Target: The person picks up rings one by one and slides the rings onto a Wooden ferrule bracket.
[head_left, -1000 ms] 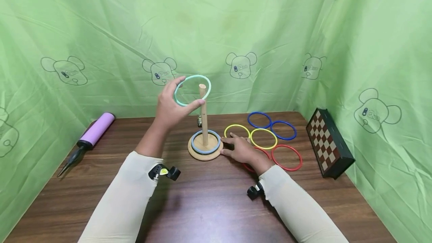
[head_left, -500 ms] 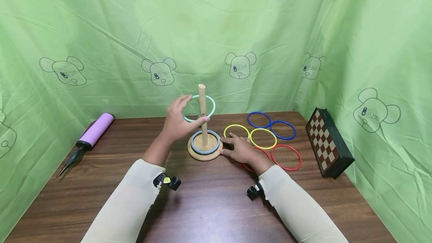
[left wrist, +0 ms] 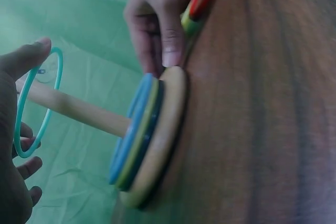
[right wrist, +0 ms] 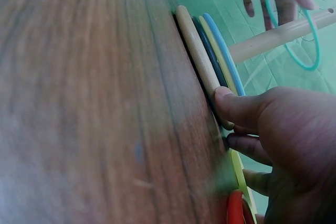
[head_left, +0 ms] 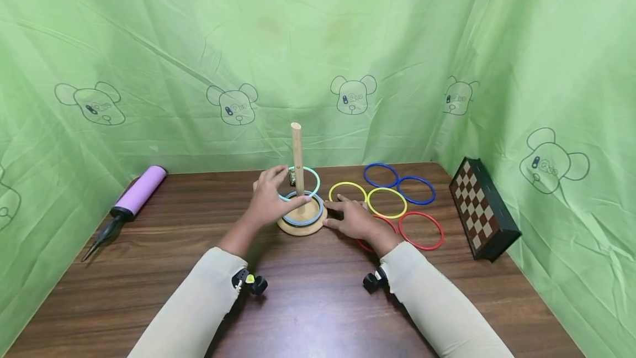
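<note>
In the head view, my left hand (head_left: 270, 199) pinches a mint-green ring (head_left: 318, 181) between thumb and fingers. The ring circles the wooden peg (head_left: 297, 151) of a ring-toss stand and hangs above its base. Around the peg's foot, a light-blue ring (left wrist: 127, 140), a yellow ring (left wrist: 139, 139) and a dark ring (left wrist: 154, 121) lie stacked on the round wooden base (head_left: 298, 231). My right hand (head_left: 354, 220) grips the base's right edge, with its thumb (right wrist: 226, 100) on the rim in the right wrist view.
Right of the stand lie two blue rings (head_left: 416, 203), two yellow rings (head_left: 387, 217) and two red rings (head_left: 422, 248), one partly under my right wrist. A chessboard case (head_left: 479, 211) stands far right. A purple hand pump (head_left: 141, 189) lies left. Green curtains (head_left: 318, 43) enclose the table.
My left hand has lowered the mint-green ring from near the peg's top down to the peg's lower part. The right hand has stayed at the base's edge.
</note>
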{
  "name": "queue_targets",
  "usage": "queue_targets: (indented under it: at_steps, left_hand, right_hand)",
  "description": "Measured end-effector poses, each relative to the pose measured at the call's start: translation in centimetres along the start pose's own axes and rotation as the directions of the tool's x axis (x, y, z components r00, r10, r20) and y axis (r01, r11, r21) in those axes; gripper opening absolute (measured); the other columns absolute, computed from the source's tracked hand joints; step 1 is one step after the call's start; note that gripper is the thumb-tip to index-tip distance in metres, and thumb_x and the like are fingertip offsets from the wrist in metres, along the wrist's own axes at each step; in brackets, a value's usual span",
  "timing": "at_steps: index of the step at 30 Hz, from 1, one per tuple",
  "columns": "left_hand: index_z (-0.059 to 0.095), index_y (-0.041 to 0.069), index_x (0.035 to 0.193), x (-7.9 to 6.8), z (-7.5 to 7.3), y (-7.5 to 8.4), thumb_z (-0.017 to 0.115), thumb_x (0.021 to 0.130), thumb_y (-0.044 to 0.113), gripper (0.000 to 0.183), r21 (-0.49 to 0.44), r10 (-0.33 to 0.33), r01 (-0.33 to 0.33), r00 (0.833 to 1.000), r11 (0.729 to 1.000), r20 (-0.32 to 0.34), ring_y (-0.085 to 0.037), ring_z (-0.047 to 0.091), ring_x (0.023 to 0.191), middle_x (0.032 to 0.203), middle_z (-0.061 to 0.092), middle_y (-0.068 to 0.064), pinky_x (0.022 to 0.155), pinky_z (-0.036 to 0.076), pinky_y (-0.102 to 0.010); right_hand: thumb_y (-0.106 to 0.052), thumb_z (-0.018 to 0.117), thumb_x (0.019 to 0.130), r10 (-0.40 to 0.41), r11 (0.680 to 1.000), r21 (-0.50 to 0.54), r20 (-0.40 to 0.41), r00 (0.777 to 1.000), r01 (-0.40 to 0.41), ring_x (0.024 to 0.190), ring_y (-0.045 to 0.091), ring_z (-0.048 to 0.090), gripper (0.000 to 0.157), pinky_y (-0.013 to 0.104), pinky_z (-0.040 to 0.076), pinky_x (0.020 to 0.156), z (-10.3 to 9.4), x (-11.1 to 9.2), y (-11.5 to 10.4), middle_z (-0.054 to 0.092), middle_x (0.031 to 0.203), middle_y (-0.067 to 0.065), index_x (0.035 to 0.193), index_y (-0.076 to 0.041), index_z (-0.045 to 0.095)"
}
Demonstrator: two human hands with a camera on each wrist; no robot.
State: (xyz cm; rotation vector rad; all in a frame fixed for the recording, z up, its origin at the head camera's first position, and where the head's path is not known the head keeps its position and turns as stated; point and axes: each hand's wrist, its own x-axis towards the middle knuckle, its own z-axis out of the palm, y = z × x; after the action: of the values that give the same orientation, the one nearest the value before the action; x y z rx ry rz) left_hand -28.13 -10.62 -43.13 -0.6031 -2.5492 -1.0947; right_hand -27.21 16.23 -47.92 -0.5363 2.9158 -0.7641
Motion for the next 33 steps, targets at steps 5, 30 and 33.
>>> queue_targets:
  at_steps: [5, 30, 33]
  left_hand:
    - [0.052, 0.000, 0.160, -0.4, 1.1, -0.5, 0.092, 0.083, 0.053, 0.102, 0.028, -0.020, 0.018, 0.999, 0.999, 0.042, -0.045, 0.040, 0.155, 0.165, 0.051, -0.019, 0.119, 0.030, -0.069]
    - [0.060, 0.014, 0.158, -1.3, 3.8, -2.4, 0.094, 0.082, 0.050, 0.091, 0.027, -0.094, 0.091, 0.988, 0.995, 0.122, -0.046, 0.038, 0.156, 0.167, 0.051, -0.014, 0.114, 0.030, -0.068]
    - [0.060, 0.015, 0.158, -1.4, 3.8, -2.4, 0.093, 0.083, 0.052, 0.090, 0.046, -0.098, 0.093, 0.986, 0.995, 0.134, -0.045, 0.039, 0.155, 0.168, 0.050, -0.012, 0.115, 0.031, -0.069]
  right_hand:
    - [-0.045, 0.076, 0.103, -0.007, 1.000, 0.015, -0.003, 1.000, 0.007, 0.163, 0.040, 0.039, 0.058, 0.078, 0.025, 0.125, 0.0, 0.0, 0.1, 0.049, 0.168, 0.025, 0.154, -0.022, 0.065]
    - [-0.046, 0.076, 0.103, -0.003, 1.000, 0.001, 0.004, 1.000, 0.003, 0.164, 0.039, 0.039, 0.057, 0.075, 0.028, 0.123, -0.1, 0.0, 0.0, 0.047, 0.169, 0.026, 0.154, -0.022, 0.066]
    - [-0.045, 0.076, 0.103, -0.003, 1.000, 0.003, 0.004, 1.000, 0.003, 0.164, 0.039, 0.038, 0.057, 0.075, 0.028, 0.123, -0.1, 0.0, 0.0, 0.047, 0.169, 0.025, 0.154, -0.022, 0.065]
